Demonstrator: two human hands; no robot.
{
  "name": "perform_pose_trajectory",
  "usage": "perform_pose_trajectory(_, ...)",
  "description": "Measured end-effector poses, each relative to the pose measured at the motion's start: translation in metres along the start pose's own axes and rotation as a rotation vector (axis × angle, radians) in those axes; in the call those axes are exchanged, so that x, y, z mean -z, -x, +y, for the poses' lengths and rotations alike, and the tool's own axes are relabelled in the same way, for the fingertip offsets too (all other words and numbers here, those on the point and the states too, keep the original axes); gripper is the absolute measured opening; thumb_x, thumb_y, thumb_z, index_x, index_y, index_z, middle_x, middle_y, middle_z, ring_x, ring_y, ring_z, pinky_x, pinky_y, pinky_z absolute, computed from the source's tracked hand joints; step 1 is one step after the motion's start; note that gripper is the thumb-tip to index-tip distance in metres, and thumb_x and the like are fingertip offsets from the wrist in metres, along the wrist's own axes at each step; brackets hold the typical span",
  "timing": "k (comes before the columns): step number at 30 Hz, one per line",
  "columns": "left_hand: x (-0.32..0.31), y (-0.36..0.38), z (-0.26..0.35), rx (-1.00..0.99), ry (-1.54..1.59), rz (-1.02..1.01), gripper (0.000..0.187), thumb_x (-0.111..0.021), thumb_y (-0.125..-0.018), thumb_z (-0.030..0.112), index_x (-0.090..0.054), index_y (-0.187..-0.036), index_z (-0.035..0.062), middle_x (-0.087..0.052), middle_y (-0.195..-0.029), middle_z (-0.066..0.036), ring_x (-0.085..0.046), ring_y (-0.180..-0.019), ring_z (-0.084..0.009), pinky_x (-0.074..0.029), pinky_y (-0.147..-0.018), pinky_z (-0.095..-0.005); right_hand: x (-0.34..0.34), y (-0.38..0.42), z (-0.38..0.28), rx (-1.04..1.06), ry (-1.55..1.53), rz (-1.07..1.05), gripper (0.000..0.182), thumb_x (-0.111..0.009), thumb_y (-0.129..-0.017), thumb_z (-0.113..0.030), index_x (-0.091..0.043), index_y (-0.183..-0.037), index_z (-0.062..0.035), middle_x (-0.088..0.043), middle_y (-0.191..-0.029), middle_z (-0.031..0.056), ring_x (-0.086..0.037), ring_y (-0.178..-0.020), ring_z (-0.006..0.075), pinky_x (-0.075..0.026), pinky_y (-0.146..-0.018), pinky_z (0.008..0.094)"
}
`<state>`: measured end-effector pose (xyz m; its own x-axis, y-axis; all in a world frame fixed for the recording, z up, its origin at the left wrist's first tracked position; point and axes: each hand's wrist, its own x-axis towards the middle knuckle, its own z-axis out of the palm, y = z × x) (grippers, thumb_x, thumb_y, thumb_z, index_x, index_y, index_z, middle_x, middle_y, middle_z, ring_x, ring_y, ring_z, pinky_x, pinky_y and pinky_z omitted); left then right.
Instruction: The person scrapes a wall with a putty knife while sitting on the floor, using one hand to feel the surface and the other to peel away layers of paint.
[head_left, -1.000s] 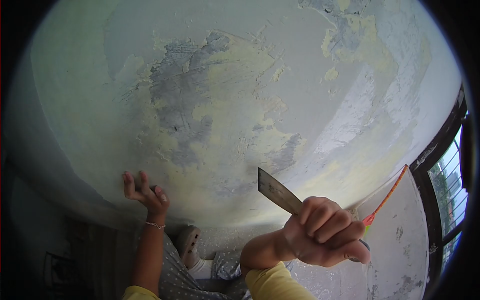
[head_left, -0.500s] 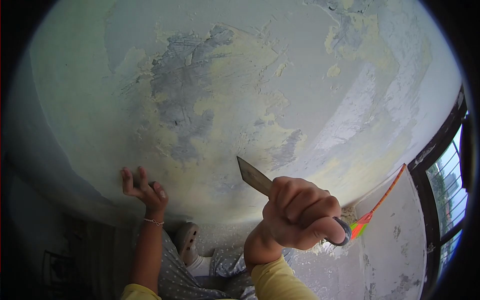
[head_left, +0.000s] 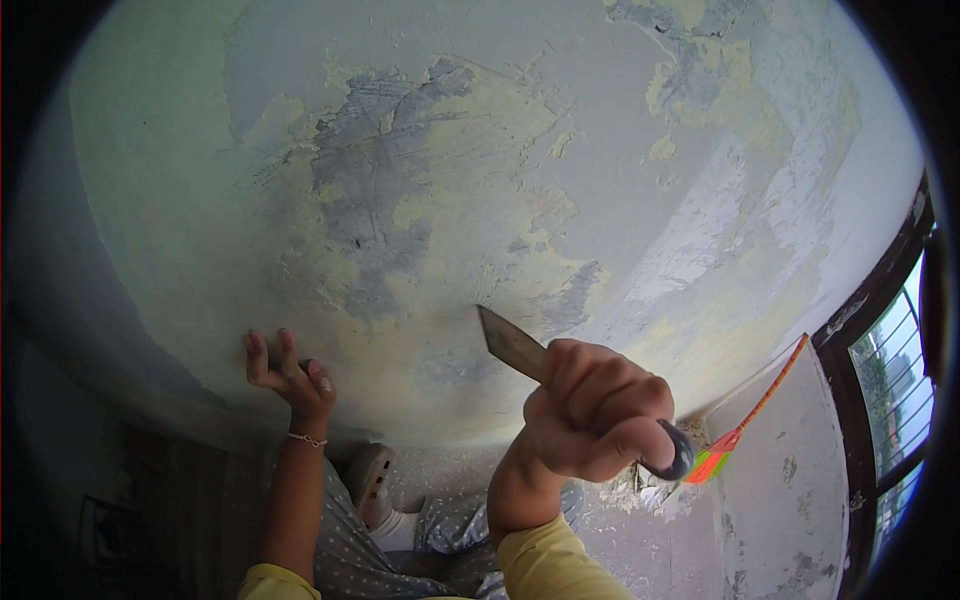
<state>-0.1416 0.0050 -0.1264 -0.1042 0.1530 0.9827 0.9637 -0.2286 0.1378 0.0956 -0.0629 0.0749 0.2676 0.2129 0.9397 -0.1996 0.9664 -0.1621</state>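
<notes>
My right hand [head_left: 600, 415] is wrapped round the dark handle of a scraper [head_left: 512, 345], whose rounded end sticks out past the thumb. Its flat metal blade slants up to the left, with the tip right at the wall [head_left: 640, 190]. Peeling paint leaves grey and yellowish patches across that wall, with scratch lines in the large grey area. To the left, my left hand [head_left: 290, 378] has its fingers bent and apart, fingertips up against the wall's lower part. A thin bracelet circles that wrist.
A broom [head_left: 715, 455] with orange and green bristles leans in the corner at right, beside a barred window [head_left: 895, 365]. Below are my legs in dotted grey trousers [head_left: 345, 530] and a clog [head_left: 370, 480]. Pale flakes lie on the floor [head_left: 625, 540].
The scraper and my right hand have shifted slightly, the blade tip a little higher and the handle end turned more into view. My left hand keeps its place on the wall.
</notes>
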Motion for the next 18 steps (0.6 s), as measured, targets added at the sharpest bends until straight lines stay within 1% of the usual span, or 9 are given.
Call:
perform_pose_trajectory(1, -0.001, -0.001, 0.001, 0.009, 0.001, 0.009, 0.052, -0.030, -0.101, 0.034, -0.039, -0.139, -0.0004, -0.022, -0.140, -0.025, -0.025, -0.134, -0.0426, -0.026, -0.108, -0.0603, 0.001, 0.002, -0.001, -0.105, -0.057, 0.054, 0.052, -0.043, -0.098, -0.052, -0.031, -0.065, -0.0132, -0.026, -0.047, -0.0041, -0.018, -0.038, 0.0074, -0.019, -0.036, 0.0252)
perform_pose_trajectory(3, -0.004, -0.003, 0.001, -0.003, -0.005, 0.017, 0.052, -0.030, -0.101, 0.034, -0.040, -0.139, -0.0007, -0.022, -0.140, -0.025, -0.025, -0.134, -0.0428, -0.026, -0.108, -0.0600, 0.002, 0.002, -0.007, -0.060, -0.010, -0.016, 0.052, -0.042, -0.098, -0.052, -0.031, -0.065, -0.0133, -0.026, -0.047, -0.0040, -0.018, -0.038, 0.0077, -0.020, -0.036, 0.0250)
perform_pose_trajectory(7, -0.001, 0.000, -0.002, -0.020, -0.025, 0.002, 0.052, -0.029, -0.101, 0.034, -0.040, -0.139, -0.0009, -0.022, -0.141, -0.025, -0.025, -0.134, -0.0427, -0.026, -0.108, -0.0593, 0.008, 0.000, -0.028, 0.048, -0.204, 0.025, 0.054, -0.042, -0.098, -0.053, -0.030, -0.064, -0.0131, -0.025, -0.047, -0.0041, -0.019, -0.039, 0.0083, -0.020, -0.036, 0.0250)
perform_pose_trajectory(9, 0.001, 0.001, -0.001, 0.000, -0.029, -0.010, 0.053, -0.029, -0.101, 0.034, -0.040, -0.139, -0.0009, -0.022, -0.141, -0.025, -0.026, -0.133, -0.0425, -0.026, -0.108, -0.0593, 0.001, 0.003, -0.001, -0.070, 0.003, 0.024, 0.054, -0.043, -0.097, -0.054, -0.030, -0.064, -0.0131, -0.024, -0.047, -0.0037, -0.018, -0.038, 0.0085, -0.018, -0.036, 0.0260)
perform_pose_trajectory(10, 0.000, 0.001, 0.001, 0.015, -0.029, -0.014, 0.053, -0.029, -0.101, 0.034, -0.039, -0.139, -0.0009, -0.022, -0.140, -0.025, -0.026, -0.133, -0.0423, -0.026, -0.108, -0.0593, -0.006, 0.009, 0.013, -0.215, -0.100, 0.089, 0.054, -0.043, -0.098, -0.053, -0.030, -0.064, -0.0130, -0.024, -0.046, -0.0031, -0.018, -0.038, 0.0089, -0.017, -0.037, 0.0270)
perform_pose_trajectory(11, -0.001, 0.001, 0.001, 0.013, -0.024, -0.008, 0.053, -0.029, -0.101, 0.034, -0.039, -0.139, -0.0009, -0.022, -0.140, -0.025, -0.026, -0.133, -0.0423, -0.026, -0.108, -0.0593, -0.005, 0.013, 0.016, -0.258, -0.155, 0.053, 0.055, -0.044, -0.097, -0.053, -0.030, -0.064, -0.0123, -0.023, -0.046, -0.0030, -0.019, -0.038, 0.0094, -0.018, -0.036, 0.0275)
perform_pose_trajectory(13, -0.004, 0.001, -0.003, -0.013, 0.012, 0.024, 0.052, -0.029, -0.101, 0.033, -0.039, -0.140, -0.0001, -0.023, -0.140, -0.025, -0.026, -0.133, -0.0418, -0.025, -0.109, -0.0592, -0.008, 0.011, -0.008, -0.085, -0.019, -0.035, 0.055, -0.043, -0.097, -0.054, -0.030, -0.063, -0.0128, -0.024, -0.047, -0.0033, -0.021, -0.038, 0.0090, -0.019, -0.036, 0.0263)
perform_pose_trajectory(15, -0.005, 0.000, -0.002, -0.011, 0.001, 0.019, 0.052, -0.029, -0.101, 0.033, -0.039, -0.140, 0.0000, -0.022, -0.140, -0.025, -0.026, -0.133, -0.0417, -0.025, -0.109, -0.0591, -0.001, 0.004, -0.030, 0.042, -0.192, 0.004, 0.053, -0.041, -0.098, -0.053, -0.030, -0.064, -0.0136, -0.026, -0.048, -0.0032, -0.022, -0.038, 0.0071, -0.019, -0.036, 0.0236)
perform_pose_trajectory(18, 0.000, 0.002, -0.002, -0.006, -0.006, 0.002, 0.052, -0.030, -0.101, 0.033, -0.039, -0.140, 0.0003, -0.022, -0.141, -0.024, -0.026, -0.133, -0.0416, -0.025, -0.109, -0.0589, 0.001, 0.001, -0.005, -0.002, 0.028, 0.027, 0.053, -0.039, -0.098, -0.054, -0.032, -0.065, -0.0138, -0.027, -0.048, -0.0032, -0.020, -0.039, 0.0078, -0.020, -0.036, 0.0253)
